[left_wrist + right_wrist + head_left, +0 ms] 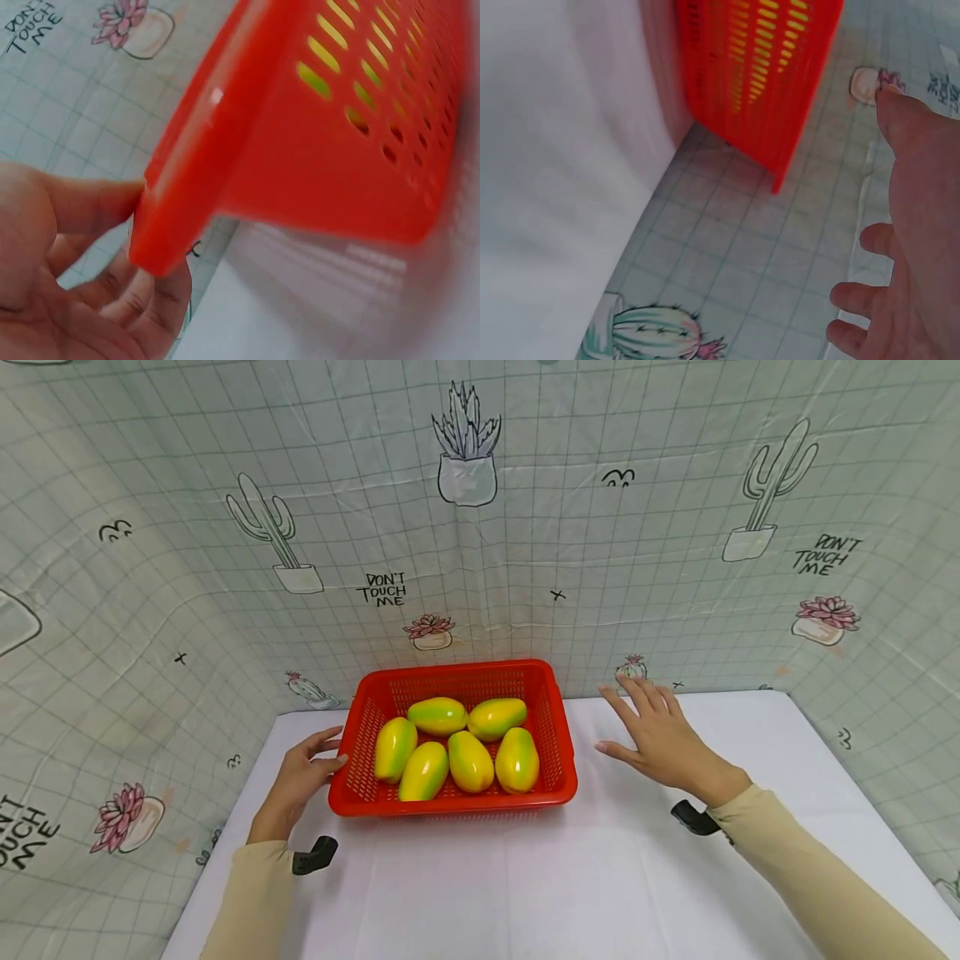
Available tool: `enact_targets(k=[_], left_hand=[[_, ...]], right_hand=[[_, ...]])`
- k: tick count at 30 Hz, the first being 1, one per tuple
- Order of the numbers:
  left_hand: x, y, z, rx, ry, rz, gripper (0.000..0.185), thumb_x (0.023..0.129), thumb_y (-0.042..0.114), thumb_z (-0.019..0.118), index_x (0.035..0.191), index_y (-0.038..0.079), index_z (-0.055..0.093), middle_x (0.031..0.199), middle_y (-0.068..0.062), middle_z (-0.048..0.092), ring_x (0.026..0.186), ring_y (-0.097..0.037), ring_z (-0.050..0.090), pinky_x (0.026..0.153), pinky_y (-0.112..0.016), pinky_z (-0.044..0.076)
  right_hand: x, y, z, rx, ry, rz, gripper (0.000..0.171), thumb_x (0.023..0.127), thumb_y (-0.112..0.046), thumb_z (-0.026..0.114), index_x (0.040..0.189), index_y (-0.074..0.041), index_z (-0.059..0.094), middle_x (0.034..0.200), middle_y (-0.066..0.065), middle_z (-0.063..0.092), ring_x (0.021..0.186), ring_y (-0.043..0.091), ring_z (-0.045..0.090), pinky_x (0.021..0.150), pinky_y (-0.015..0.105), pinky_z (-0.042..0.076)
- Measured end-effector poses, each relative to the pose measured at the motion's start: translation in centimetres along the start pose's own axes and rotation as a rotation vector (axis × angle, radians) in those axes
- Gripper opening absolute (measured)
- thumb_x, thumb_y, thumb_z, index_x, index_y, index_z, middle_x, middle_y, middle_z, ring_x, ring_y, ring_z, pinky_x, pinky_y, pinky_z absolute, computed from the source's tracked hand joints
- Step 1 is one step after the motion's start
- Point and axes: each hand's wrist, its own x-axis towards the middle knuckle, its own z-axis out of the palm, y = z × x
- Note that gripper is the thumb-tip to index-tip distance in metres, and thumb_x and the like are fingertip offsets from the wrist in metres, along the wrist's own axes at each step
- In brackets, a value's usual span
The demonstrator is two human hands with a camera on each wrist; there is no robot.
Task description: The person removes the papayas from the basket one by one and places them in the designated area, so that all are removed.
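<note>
A red plastic basket [453, 808] with perforated walls stands on the white table, holding several glossy yellow-green mangoes [471, 762]. At its left end my left hand [302, 770] grips the rim. In the left wrist view the thumb [97, 204] lies against the rim's edge, and the other fingers curl beneath it. To the right of the basket, my right hand [663, 737] hovers with fingers spread and holds nothing. The right wrist view shows this hand [922, 225] apart from the basket's perforated side [742, 97].
A white cloth [480, 885] covers the table. Behind and at both sides hangs a pale checked curtain [525, 552] printed with cacti and lettering, close behind the basket's far rim. Black wrist cameras [315, 855] sit at both cuffs.
</note>
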Motion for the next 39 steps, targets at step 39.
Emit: enact_targets(k=[39], left_hand=[[0.6,0.2,0.0,-0.172,-0.003,-0.133,0.062,0.106,0.005,0.060,0.163,0.005,0.038,0.163,-0.024,0.037,0.118,-0.028,0.052,0.078,-0.017,0.053]], right_hand=[[9.2,-8.0,1.0,-0.249,-0.216,-0.337,0.082,0.093,-0.056,0.075,0.154,-0.006,0.052,0.153,0.026,0.051,0.145,0.046,0.043,0.123,0.062,0.029]])
